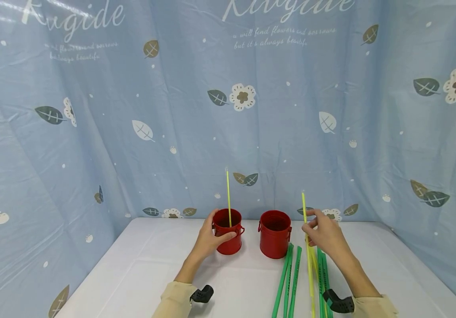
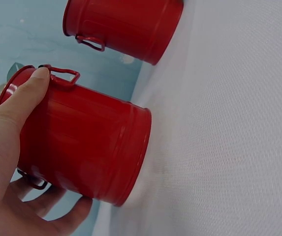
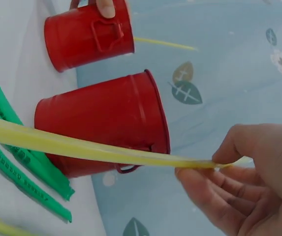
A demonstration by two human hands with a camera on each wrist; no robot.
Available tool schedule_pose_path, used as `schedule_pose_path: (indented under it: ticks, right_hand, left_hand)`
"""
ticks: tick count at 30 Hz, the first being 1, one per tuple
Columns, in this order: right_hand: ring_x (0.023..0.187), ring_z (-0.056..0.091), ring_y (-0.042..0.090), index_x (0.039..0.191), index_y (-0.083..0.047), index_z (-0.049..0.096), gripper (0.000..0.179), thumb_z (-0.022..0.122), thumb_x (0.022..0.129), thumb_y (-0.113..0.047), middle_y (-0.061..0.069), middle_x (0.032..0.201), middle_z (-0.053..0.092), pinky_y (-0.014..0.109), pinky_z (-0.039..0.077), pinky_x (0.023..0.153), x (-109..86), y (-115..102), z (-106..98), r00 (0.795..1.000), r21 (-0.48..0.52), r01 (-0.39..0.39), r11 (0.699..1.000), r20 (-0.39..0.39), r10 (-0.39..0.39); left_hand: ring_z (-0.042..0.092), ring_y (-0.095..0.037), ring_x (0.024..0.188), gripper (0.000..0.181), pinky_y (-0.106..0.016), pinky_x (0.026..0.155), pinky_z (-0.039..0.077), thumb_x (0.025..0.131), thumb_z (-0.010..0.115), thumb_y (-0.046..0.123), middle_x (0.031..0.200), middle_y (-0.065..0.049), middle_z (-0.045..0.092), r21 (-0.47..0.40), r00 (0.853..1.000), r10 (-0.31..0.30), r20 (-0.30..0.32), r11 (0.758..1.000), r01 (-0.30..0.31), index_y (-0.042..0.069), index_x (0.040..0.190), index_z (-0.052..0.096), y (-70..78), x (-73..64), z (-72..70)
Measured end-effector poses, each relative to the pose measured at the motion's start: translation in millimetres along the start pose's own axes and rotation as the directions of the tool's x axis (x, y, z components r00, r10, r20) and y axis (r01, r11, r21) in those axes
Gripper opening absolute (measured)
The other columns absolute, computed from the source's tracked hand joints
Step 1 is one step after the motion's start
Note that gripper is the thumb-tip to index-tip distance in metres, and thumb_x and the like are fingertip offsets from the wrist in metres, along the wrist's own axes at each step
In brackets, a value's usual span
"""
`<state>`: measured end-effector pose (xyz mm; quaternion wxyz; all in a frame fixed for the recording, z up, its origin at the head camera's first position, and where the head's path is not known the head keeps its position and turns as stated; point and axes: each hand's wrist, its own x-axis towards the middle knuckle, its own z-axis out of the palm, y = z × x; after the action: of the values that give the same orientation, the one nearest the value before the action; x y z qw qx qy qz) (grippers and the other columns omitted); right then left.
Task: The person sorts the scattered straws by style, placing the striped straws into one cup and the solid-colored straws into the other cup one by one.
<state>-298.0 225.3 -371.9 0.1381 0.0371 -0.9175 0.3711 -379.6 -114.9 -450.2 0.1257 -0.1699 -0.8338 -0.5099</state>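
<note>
My left hand point(image 1: 207, 240) grips a small red metal bucket point(image 1: 229, 246) with side handles. In the left wrist view its thumb lies by the rim and handle, with the other fingers round the far side. A thin yellow stick point(image 1: 228, 190) stands nearly upright inside that bucket. My right hand point(image 1: 325, 232) pinches a long yellow stick point(image 3: 81, 148) between thumb and fingers near its upper end; its lower part reaches down toward the table's front. A second red bucket point(image 1: 274, 242) stands between the hands, touched by neither, with no stick showing above its rim.
Several long green sticks point(image 1: 294, 278) with dark print lie on the white table point(image 1: 132, 274), in groups left and right of the yellow ones. More yellow point(image 1: 314, 260) shows below my right hand. A blue patterned curtain point(image 1: 188, 168) hangs behind the table and along its sides.
</note>
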Motion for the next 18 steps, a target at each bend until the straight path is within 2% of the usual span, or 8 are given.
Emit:
schedule_pose_path:
  ticks: [4, 11, 18]
  right_hand:
    - [0.054, 0.062, 0.013, 0.124, -0.011, 0.045, 0.037, 0.049, 0.088, -0.019, 0.012, 0.094, 0.062, 0.025, 0.053, 0.052, -0.5, -6, 4, 0.998, 0.062, 0.055, 0.997, -0.036, -0.053]
    - [0.058, 0.064, 0.014, 0.122, -0.011, 0.048, 0.035, 0.054, 0.089, -0.02, 0.01, 0.092, 0.064, 0.022, 0.052, 0.049, 1.4, -16, 14, 0.982, 0.1, 0.173, 0.98, -0.094, -0.164]
    - [0.059, 0.065, 0.013, 0.118, -0.013, 0.052, 0.032, 0.058, 0.088, -0.021, 0.006, 0.087, 0.064, 0.019, 0.052, 0.05, 1.4, -24, 25, 0.967, 0.136, 0.228, 0.964, -0.15, -0.208]
  left_hand:
    - [0.046, -0.021, 0.113, 0.093, -0.035, 0.082, 0.051, 0.068, 0.074, 0.049, 0.133, 0.0, 0.043, -0.001, 1.0, 0.014, 0.007, 1.0, -0.014, 0.019, 0.141, 0.025, 0.1, -0.5, -0.8]
    - [0.046, -0.023, 0.113, 0.096, -0.039, 0.084, 0.05, 0.067, 0.075, 0.048, 0.133, -0.001, 0.042, -0.006, 1.0, 0.01, -0.003, 1.0, -0.01, 0.015, 0.142, 0.024, 1.0, -1.8, -4.7]
    - [0.046, -0.023, 0.114, 0.095, -0.037, 0.082, 0.051, 0.068, 0.074, 0.047, 0.134, -0.002, 0.042, -0.008, 1.0, 0.028, 0.012, 1.0, -0.028, 0.014, 0.142, 0.024, 2.5, -1.1, -3.9]
